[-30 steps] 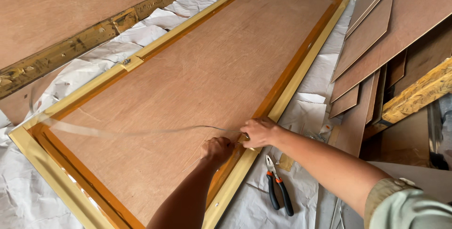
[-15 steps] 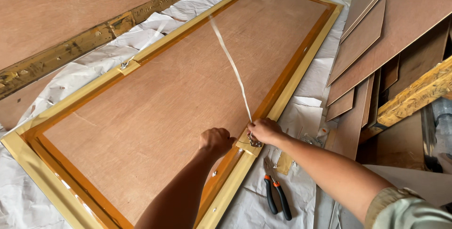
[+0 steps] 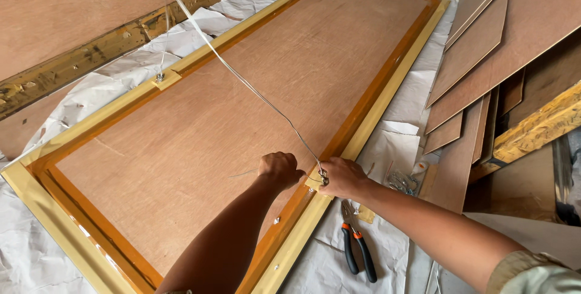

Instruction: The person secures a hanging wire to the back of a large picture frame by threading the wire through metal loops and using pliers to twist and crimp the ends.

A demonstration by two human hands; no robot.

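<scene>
Head view, the only one: a large frame (image 3: 181,82) lies face down on white sheeting (image 3: 91,94), its brown backing board (image 3: 254,100) edged with orange tape and pale gold moulding. A thin wire (image 3: 242,82) rises from the near right rail, runs up and to the far left, and leaves the top of the picture. A second strand seems to hang down to a small fitting (image 3: 160,77) on the far left rail, so that end looks already fastened; this is a judgement, as the strand is very fine.

At the near right rail the right hand (image 3: 342,177) is closed, fingers pinching the wire at a small ring fitting (image 3: 324,179) on a taped patch. The left hand (image 3: 279,170) is curled into a loose fist just beside it; a short wire tail sticks out to its left, and it probably grips that, though I cannot tell for sure. The tying at this end looks unfinished, with the wire slack and looping high.

Pliers (image 3: 357,248) with orange and black handles lie untouched on the sheeting near the right forearm. Plywood offcuts (image 3: 484,58) lean at far right.
</scene>
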